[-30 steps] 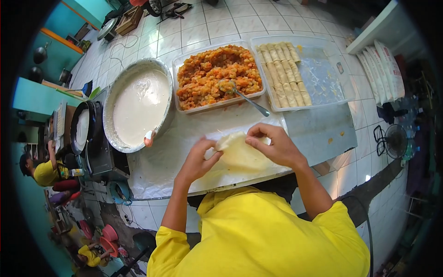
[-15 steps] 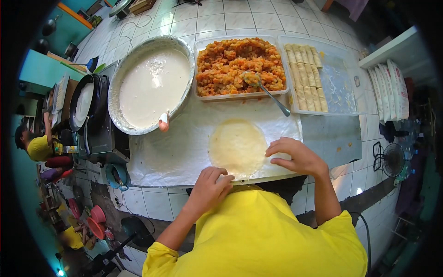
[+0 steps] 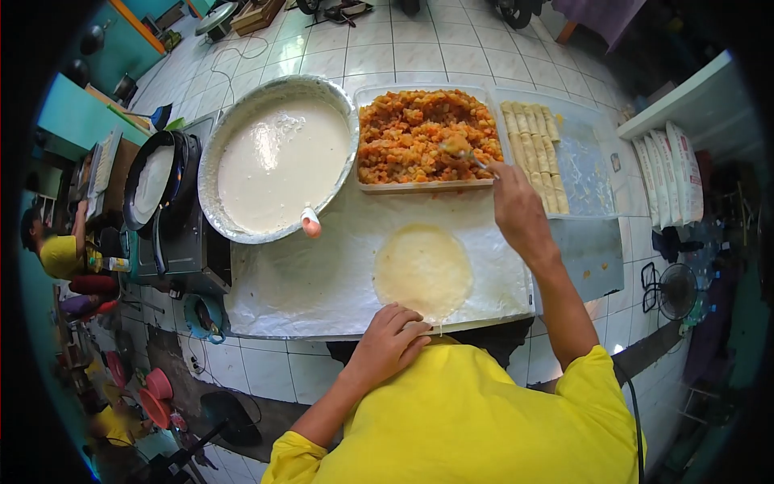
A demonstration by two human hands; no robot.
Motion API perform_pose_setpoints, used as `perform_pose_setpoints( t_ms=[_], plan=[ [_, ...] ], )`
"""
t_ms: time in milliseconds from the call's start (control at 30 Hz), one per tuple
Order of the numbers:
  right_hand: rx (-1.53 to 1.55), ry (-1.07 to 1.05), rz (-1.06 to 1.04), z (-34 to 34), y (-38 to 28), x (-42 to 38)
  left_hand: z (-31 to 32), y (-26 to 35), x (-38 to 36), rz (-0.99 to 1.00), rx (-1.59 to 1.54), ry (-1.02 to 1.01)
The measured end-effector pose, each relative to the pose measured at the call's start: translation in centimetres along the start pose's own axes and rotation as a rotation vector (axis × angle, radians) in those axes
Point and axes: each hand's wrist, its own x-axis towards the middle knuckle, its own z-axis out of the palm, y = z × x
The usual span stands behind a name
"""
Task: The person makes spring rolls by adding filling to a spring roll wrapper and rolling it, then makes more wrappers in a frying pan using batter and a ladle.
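Note:
A round, thin, pale wrapper (image 3: 423, 272) lies flat on the white sheet covering the table. My left hand (image 3: 392, 342) rests at the table's front edge by the wrapper's lower left rim, its fingers loosely stretched and holding nothing. My right hand (image 3: 521, 211) grips the handle of a metal spoon (image 3: 481, 164). The spoon's bowl carries some orange filling and sits over the rectangular plastic container (image 3: 426, 187) of chopped orange filling (image 3: 419, 129). To the right, a clear tray (image 3: 591, 211) holds several rolled pale wraps (image 3: 532, 145) in rows.
A large basin (image 3: 211, 198) of white batter stands at the left, with a pinkish handle (image 3: 311, 227) at its rim. Beyond it are black pans (image 3: 173, 189) on a stove. White packs (image 3: 673, 177) and a fan (image 3: 679, 290) are at the right. A co-worker (image 3: 60, 256) sits far left.
My right hand has moved from the wrapper's right side up to the filling container and taken hold of the spoon. My left hand stays by the wrapper's lower edge. The view has shifted slightly.

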Motion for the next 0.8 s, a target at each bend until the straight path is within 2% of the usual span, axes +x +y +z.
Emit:
perform_pose_setpoints(
  t_ms=[100,300,367,500,567,600,700,733,800],
  plan=[
    [0.021,0.003,-0.069,-0.8,0.1,2.2,-0.1,0.1,0.4,-0.036,-0.063,0.067],
    [-0.078,-0.218,-0.252,-0.8,0.2,5.5,-1.5,0.4,1.7,-0.014,-0.084,0.184],
    [-0.017,-0.298,-0.382,-1.4,0.4,6.2,-2.0,0.1,1.1,-0.026,-0.071,0.212],
    [-0.040,-0.407,-0.369,-1.4,-0.4,7.5,-1.9,-0.7,0.1,-0.077,-0.046,0.247],
    [0.019,-0.650,-0.244,-1.2,-1.5,8.8,-1.9,-0.6,0.1,-0.082,-0.042,0.258],
    [0.022,-0.646,-0.246,-1.2,-1.3,9.3,-1.9,-0.3,0.2,-0.082,-0.049,0.261],
    [0.348,-0.652,-0.141,-1.3,-0.5,10.5,-2.2,0.1,0.1,-0.086,-0.054,0.276],
    [0.348,-0.653,-0.147,-1.5,-0.3,10.5,-2.3,0.1,0.1,-0.088,-0.058,0.291],
    [0.189,-0.407,-0.300,-1.9,0.3,9.8,-2.3,0.0,-0.4,-0.123,-0.051,0.305]
  ],
)
